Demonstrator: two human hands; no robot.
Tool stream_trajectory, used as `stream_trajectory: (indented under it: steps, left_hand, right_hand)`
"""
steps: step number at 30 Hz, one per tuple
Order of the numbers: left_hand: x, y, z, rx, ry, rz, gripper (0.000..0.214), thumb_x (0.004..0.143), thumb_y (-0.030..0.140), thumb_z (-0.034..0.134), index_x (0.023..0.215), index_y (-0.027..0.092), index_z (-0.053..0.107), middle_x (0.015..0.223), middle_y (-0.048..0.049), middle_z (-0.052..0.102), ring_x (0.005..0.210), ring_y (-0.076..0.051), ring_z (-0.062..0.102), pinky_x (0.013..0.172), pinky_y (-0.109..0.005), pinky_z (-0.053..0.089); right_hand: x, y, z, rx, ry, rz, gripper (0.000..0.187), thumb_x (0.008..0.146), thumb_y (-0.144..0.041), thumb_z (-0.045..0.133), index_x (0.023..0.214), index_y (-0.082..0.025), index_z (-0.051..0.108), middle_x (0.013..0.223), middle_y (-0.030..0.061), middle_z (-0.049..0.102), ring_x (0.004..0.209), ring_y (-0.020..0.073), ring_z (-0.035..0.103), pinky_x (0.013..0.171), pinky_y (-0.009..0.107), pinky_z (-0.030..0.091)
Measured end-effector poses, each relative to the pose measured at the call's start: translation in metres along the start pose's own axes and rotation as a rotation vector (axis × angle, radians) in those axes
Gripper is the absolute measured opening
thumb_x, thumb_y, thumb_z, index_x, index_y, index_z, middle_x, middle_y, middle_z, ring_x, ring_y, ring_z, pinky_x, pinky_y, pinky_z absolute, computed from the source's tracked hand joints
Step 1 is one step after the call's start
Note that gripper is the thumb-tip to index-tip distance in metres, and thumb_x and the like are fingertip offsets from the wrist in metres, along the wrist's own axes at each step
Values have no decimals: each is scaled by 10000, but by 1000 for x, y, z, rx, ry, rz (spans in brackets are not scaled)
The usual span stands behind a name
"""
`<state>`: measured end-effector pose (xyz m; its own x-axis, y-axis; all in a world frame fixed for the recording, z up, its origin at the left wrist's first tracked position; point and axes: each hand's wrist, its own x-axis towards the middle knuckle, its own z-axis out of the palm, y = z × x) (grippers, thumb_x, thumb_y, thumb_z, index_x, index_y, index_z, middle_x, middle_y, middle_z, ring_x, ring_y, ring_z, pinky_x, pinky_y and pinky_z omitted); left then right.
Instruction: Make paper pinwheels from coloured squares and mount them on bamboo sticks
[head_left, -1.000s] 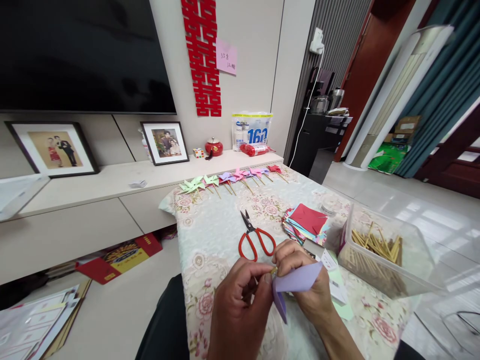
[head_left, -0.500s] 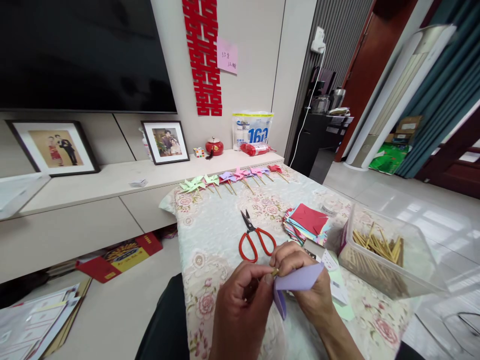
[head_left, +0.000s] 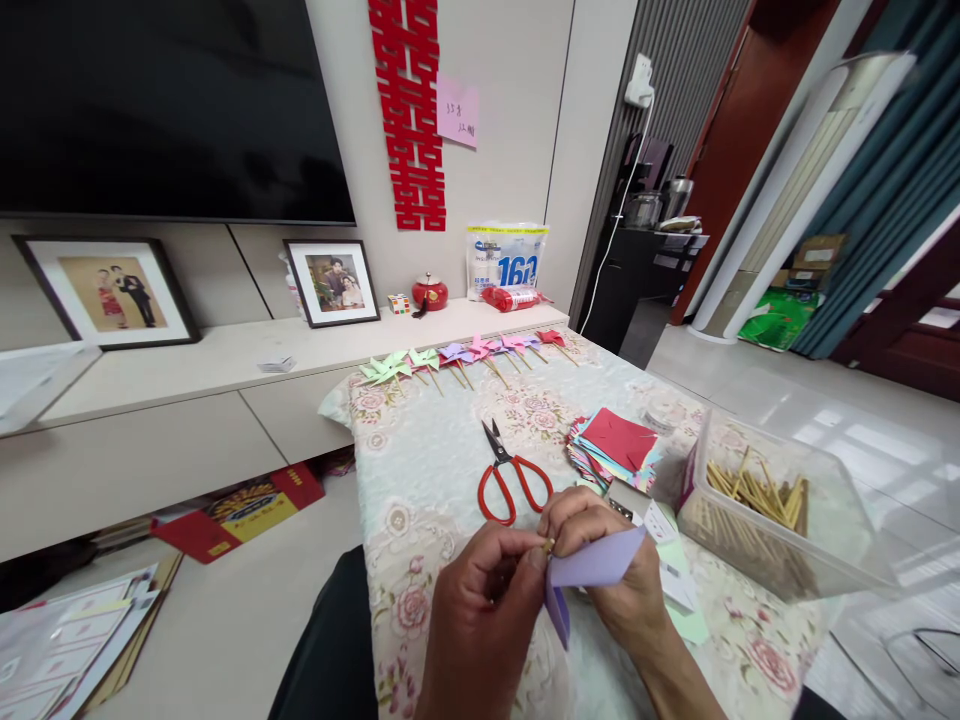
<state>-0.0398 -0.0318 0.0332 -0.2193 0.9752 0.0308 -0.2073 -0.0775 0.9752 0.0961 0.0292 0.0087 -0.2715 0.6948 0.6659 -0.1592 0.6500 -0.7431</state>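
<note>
A purple paper pinwheel (head_left: 600,560) with folded blades is held between my hands, low in the view. My left hand (head_left: 487,595) pinches a small yellowish piece, perhaps a stick end, at the paper's edge between thumb and forefinger. My right hand (head_left: 607,560) has its fingers curled round the purple paper, which hides part of the palm; its fingertips meet those of the left hand. Just beyond the hands, red-handled scissors (head_left: 510,478) lie with blades apart, pointing away from me.
A stack of coloured paper squares (head_left: 619,440) lies right of the scissors. Beside it stands a clear plastic box (head_left: 757,560) of short sticks. Finished pinwheels (head_left: 480,350) line the table's far edge. Pale green paper (head_left: 694,625) lies by my right hand.
The purple paper's lower blade has shifted slightly, and my fingers have barely moved. Both hands keep the same hold.
</note>
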Motion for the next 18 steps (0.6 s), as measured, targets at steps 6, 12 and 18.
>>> stream_trajectory:
  steps: [6, 12, 18]
  left_hand:
    - [0, -5, -2, 123, 10, 131, 174, 857, 301, 657, 737, 187, 712, 649, 14, 563, 574, -102, 459, 515, -206, 365]
    - [-1, -2, -6, 305, -5, 293, 157, 894, 260, 618, 770, 216, 704, 680, 16, 597, 590, -111, 506, 551, -223, 389]
    - [-3, -1, -4, 429, 65, 425, 143, 905, 247, 597, 798, 222, 689, 692, 3, 624, 635, -145, 559, 579, -245, 428]
  right_hand:
    - [0, 0, 0, -3, -11, 12, 161, 932, -336, 669, 812, -233, 695, 811, 42, 634, 771, 206, 643, 725, 358, 532]
    - [1, 0, 0, 17, -17, 20, 202, 923, -396, 672, 817, -225, 689, 802, 50, 646, 758, 215, 645, 711, 363, 527]
    - [0, 2, 1, 16, -9, 7, 164, 920, -357, 670, 826, -224, 687, 793, 56, 645, 751, 224, 641, 757, 400, 532]
